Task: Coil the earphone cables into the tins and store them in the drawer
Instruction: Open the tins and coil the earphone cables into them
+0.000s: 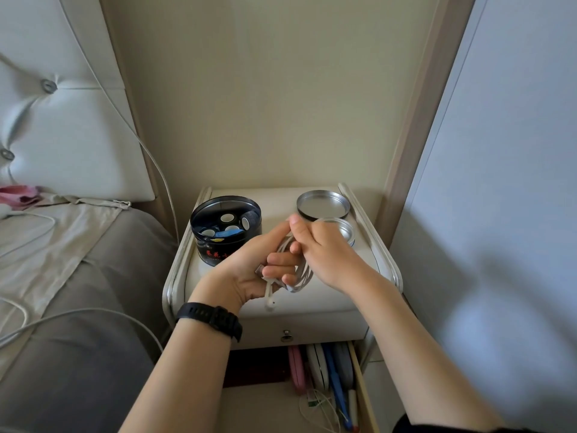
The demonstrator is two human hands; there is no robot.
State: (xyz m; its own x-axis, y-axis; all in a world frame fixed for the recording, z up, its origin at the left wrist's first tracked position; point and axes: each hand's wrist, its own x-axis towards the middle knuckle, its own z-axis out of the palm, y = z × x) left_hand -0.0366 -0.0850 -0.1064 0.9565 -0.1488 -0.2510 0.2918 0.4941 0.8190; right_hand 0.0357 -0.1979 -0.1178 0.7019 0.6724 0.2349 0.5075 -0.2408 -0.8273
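White earphone cable (301, 270) sits looped around the curled fingers of the left hand (249, 270), one earbud dangling below the palm. The right hand (324, 248) pinches the same coil from the other side, hands touching. Just beyond the right hand stand two open silver tins (323, 204); beyond the left, a black tin (225, 228). Beneath the wrists the drawer (312, 398) hangs open.

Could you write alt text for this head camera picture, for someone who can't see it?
Two hands, left hand and right hand, wind a white earphone cable above a nightstand holding an open black tin and two shallow silver tins, its drawer open below.
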